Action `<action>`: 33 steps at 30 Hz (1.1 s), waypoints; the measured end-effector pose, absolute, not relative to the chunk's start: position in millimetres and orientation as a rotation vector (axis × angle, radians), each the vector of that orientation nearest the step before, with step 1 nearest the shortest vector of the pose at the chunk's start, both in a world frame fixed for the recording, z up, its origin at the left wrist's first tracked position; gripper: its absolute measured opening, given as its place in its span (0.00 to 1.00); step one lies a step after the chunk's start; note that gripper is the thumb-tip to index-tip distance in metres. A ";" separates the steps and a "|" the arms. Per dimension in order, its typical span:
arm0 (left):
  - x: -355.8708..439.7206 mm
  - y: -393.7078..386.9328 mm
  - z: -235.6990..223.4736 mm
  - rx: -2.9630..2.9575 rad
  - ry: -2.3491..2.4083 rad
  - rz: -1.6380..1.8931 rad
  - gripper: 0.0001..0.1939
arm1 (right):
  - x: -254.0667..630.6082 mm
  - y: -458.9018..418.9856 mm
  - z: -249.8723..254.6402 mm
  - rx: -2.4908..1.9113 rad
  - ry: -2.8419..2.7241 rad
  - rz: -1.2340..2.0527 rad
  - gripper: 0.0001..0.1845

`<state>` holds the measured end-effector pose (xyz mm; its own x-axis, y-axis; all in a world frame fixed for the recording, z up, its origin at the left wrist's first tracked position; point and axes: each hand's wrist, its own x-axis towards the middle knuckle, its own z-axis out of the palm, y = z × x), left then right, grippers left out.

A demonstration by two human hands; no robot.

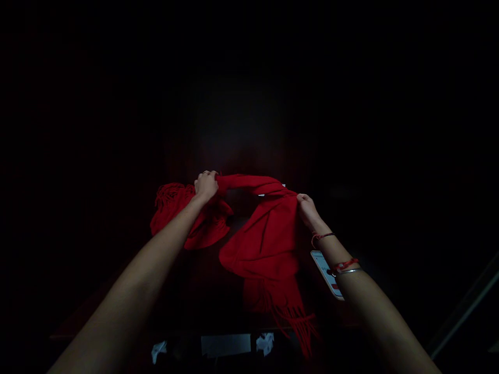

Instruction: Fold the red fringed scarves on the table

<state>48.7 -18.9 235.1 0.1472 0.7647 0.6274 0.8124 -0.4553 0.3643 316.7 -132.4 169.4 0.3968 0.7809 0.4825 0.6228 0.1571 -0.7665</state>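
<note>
A red fringed scarf (pixel 268 234) is stretched between my two hands over a dark surface. My left hand (pixel 206 184) has its fingers closed on the upper edge of the cloth, beside a bunched part with fringe at the left. Gripping the scarf's right corner, my right hand (pixel 307 209) has thumb and fingers pinched together. From there the cloth hangs down in folds, and its lower fringe reaches over the near edge. Small white spots, perhaps a label, show along the scarf's top edge.
A lit phone (pixel 327 275) lies under my right forearm. Beyond the near table edge, low in view, are a pale flat rectangle (pixel 226 345) and crumpled white pieces (pixel 265 343). Darkness hides most of the surroundings.
</note>
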 end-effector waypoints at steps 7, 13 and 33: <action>120.4 -110.8 128.9 -2.766 -1.353 -1.121 0.22 | 297.0 -151.3 163.4 -1.445 -1.483 0.331 0.06; 121.7 -139.1 93.6 -2.706 -1.283 -1.161 0.21 | 278.0 -163.7 187.0 -1.388 -1.640 0.273 0.04; 141.5 -145.2 107.2 -2.857 -1.472 -0.960 0.17 | 291.6 -146.1 164.6 -1.356 -1.167 0.918 0.07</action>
